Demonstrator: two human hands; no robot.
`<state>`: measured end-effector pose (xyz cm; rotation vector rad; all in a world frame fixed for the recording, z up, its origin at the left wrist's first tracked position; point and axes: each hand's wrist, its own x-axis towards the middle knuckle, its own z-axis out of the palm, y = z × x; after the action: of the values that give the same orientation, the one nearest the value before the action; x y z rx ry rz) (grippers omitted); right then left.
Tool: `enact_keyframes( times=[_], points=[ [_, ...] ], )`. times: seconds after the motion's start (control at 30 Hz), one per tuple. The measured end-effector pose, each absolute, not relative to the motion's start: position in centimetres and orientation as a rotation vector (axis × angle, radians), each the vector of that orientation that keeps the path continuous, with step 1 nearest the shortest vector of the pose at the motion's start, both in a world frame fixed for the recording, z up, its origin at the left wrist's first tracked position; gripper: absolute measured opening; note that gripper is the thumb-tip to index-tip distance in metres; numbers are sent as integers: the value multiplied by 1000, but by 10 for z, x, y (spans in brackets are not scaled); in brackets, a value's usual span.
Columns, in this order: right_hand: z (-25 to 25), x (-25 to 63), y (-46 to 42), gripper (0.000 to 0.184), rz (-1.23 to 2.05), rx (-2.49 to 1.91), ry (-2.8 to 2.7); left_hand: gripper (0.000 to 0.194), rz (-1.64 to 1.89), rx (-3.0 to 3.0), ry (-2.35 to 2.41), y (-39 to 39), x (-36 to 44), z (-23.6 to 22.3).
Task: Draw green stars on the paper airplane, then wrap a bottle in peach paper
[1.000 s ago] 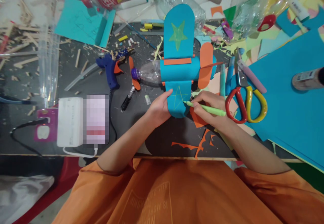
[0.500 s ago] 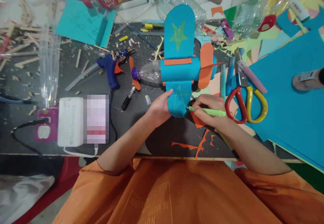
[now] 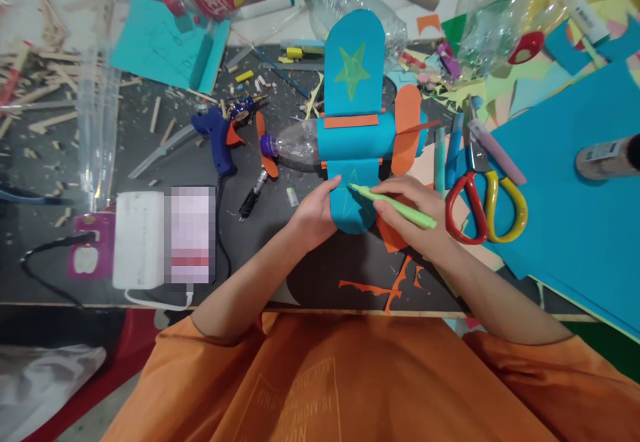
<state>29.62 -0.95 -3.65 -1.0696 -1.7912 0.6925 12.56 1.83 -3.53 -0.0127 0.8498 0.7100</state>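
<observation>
"Where is the model plane lying?"
"At frame centre, mostly above both hands. The left hand is holding its lower wing by the left edge."
"And the right hand?"
"Gripping a green marker, whose tip is meeting that wing."

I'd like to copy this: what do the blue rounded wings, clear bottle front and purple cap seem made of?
Blue rounded wings: probably matte card, flat with crisp edges. Clear bottle front: apparently glossy plastic, transparent with highlights. Purple cap: likely plastic, evenly coloured; finish unclear.
</observation>
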Motion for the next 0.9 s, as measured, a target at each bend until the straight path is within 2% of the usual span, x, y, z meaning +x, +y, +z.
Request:
enact_keyframes(
  times=[0.27,0.57,0.9],
  points=[
    [-48,287,-7,12,736,-988,-1848,51,723,20,778,17,123,-38],
    [-43,290,-4,10,749,-1008,-1936,48,752,24,783,17,125,-38],
    [-44,294,-4,25,740,-986,-1946,51,741,86,759,15,125,-33]
  ],
)
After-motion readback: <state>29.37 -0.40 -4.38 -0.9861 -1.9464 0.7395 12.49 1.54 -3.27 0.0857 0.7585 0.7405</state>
